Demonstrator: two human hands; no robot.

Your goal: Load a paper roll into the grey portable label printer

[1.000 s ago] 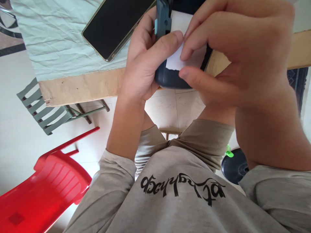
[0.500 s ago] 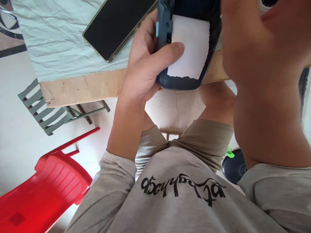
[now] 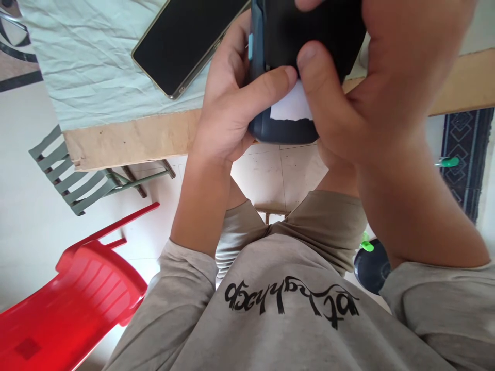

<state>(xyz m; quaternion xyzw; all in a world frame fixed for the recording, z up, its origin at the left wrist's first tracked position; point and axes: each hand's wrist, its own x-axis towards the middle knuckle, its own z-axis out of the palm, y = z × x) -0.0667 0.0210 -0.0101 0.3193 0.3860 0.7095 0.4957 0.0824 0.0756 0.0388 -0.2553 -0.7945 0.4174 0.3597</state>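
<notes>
Left hand (image 3: 232,103) fingers clamp the dark device (image 3: 286,129); right hand (image 3: 371,87) fingers grip its black lid (image 3: 309,31) above the white paper (image 3: 290,108).

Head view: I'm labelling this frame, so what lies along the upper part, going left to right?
Pale cloth → phone lying on it → left hand → dark device with a white paper strip → right hand, its thumb on the device.

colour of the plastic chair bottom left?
Red chair, clearest in the head view.
</notes>
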